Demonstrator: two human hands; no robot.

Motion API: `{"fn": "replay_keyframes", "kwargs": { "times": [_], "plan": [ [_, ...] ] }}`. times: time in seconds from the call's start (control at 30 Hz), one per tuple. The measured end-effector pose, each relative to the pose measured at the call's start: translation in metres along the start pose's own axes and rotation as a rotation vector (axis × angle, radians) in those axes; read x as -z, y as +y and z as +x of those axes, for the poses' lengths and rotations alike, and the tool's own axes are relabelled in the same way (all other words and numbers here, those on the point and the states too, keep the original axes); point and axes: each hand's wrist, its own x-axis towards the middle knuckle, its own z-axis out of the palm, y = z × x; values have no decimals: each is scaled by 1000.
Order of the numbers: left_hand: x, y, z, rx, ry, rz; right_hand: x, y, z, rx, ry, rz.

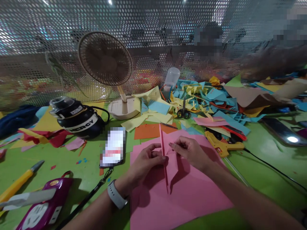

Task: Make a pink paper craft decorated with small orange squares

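A folded pink paper piece (172,169) stands on edge over large pink sheets (192,198) in front of me. My left hand (150,159) pinches its long narrow spine from the left, thumb towards me. On the other side, my right hand (188,148) is closed at the paper's upper right flap, with thumb and forefinger pressed together. Part of the flap is hidden behind those fingers. A phone (112,147) with a lit screen lies left of the pink sheets. Just beyond them is an orange sheet (145,131).
A yellow glue gun (222,143) with a black cord lies at right, near a second phone (284,131). Behind are scissors (184,112), paper scraps (206,95), a fan (105,60) and a black bottle (76,118). A yellow-handled cutter (19,183) and purple device (45,207) lie at left.
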Motion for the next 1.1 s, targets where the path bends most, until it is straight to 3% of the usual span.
{"fn": "replay_keyframes", "kwargs": {
  "times": [0.17,0.5,0.7,0.83,0.97,1.1],
  "plan": [
    [1,1,2,-68,42,-45,-4,0,-3,-45,-41,57],
    [2,0,4,-107,73,-93,-14,-13,-10,21,47,27],
    [2,0,5,-135,111,-133,-12,-2,-6,-95,-38,109],
    [2,2,4,-120,138,-122,-12,-3,-7,14,-15,57],
    [2,1,5,-101,180,-137,-13,-7,-8,142,2,168],
    [3,0,6,-78,172,-145,-12,-5,-5,164,-11,255]
  ]
}}
